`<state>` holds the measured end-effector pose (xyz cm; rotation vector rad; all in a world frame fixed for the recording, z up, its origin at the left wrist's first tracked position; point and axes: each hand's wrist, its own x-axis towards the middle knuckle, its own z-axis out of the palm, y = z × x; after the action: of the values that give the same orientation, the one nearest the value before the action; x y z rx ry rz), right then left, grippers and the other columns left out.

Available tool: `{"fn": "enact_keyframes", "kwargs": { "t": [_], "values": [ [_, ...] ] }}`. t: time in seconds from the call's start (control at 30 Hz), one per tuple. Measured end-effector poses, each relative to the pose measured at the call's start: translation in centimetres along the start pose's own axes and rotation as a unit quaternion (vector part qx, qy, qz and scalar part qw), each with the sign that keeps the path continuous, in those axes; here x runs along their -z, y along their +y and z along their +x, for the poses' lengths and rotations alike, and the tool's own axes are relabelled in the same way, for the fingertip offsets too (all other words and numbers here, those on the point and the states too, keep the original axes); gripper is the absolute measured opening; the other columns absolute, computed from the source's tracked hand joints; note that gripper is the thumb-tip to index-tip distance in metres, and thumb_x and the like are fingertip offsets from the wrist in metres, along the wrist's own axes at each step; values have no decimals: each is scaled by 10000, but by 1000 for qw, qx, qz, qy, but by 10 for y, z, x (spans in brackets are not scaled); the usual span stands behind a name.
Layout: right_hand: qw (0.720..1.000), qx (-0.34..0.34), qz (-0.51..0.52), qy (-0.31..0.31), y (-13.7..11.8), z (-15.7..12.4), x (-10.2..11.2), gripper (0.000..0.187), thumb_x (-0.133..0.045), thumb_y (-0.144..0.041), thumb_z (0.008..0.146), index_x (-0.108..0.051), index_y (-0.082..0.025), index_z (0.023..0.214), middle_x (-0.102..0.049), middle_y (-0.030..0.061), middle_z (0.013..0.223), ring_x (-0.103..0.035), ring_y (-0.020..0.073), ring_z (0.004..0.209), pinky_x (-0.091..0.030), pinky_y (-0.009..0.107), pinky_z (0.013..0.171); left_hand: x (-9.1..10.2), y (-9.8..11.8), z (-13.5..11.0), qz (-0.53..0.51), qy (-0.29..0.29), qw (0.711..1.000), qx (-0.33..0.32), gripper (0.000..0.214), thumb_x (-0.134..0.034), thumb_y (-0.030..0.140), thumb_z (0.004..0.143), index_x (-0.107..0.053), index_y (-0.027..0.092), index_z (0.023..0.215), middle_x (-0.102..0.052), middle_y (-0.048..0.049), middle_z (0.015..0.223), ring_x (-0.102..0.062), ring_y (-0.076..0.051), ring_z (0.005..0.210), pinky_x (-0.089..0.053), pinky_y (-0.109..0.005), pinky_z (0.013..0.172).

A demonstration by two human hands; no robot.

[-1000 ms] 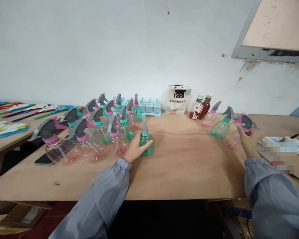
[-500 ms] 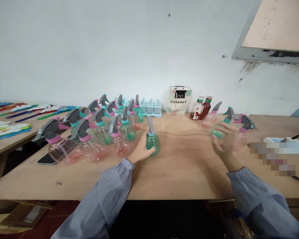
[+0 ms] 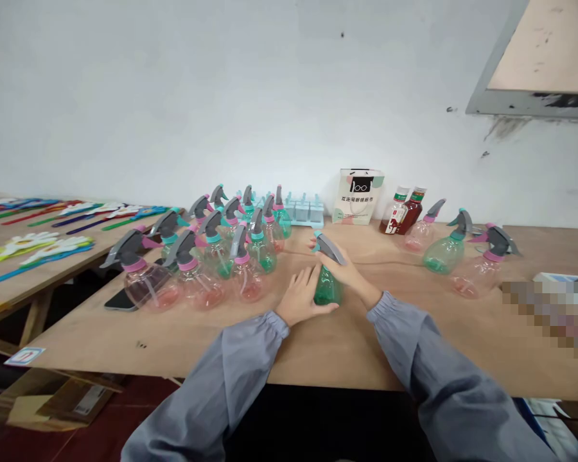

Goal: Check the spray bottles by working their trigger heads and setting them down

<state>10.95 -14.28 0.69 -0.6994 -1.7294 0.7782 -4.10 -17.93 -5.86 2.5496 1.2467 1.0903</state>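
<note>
A green spray bottle (image 3: 328, 290) with a grey trigger head stands on the wooden table in front of me. My left hand (image 3: 299, 296) steadies its body from the left, thumb across the front near the base. Around the neck, just under the grey head, my right hand (image 3: 347, 269) is closed from the right; its fingertips show beyond the head. To the left stand several pink and green spray bottles, the nearest being a pink spray bottle (image 3: 248, 282). On the right are a green spray bottle (image 3: 444, 255) and two pink ones, including a front pink spray bottle (image 3: 474, 277).
At the back are a light-blue ice-pop mould (image 3: 309, 212), a paper bag (image 3: 359, 197) and two bottles of dark red liquid (image 3: 409, 213). A phone (image 3: 121, 300) lies by the left bottles. Colourful hand-shaped items (image 3: 52, 247) cover a side table.
My right hand has come from the right-hand bottles to the green bottle's neck and closed there. My left hand stays at its body, fingers now straighter. The view has shifted slightly left.
</note>
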Motion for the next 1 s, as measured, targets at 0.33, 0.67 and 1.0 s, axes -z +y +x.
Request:
{"fn": "enact_keyframes", "kwargs": {
  "t": [0.33,0.67,1.0],
  "values": [
    [999,-15,18,-44,-4,-5,13,385,-635,-223,713,-669,-274,1093,-700,35,1131,-634,238,1144,-464,440,1066,95,-49,-16,182,511,823,168,790,-729,526,735,-434,127,1350,-515,-214,1326,-489,-364,1301,-363,-550,1101],
    [951,-149,262,-71,-30,6,37,226,-689,-427,745,-675,-213,816,-760,60,915,-692,263,1079,-533,447,990,51,-36,1,-75,222,963,133,286,-599,413,844,-569,193,1025,-671,-79,962,-661,-240,951,-519,-386,884],
    [926,-175,331,-44,-38,9,33,254,-605,-188,507,-603,-236,756,-745,30,783,-722,273,911,-604,430,824,35,-27,9,-105,132,972,166,517,-732,501,761,-534,217,1144,-698,-95,1160,-669,-286,1086,-507,-424,946]
  ]
}}
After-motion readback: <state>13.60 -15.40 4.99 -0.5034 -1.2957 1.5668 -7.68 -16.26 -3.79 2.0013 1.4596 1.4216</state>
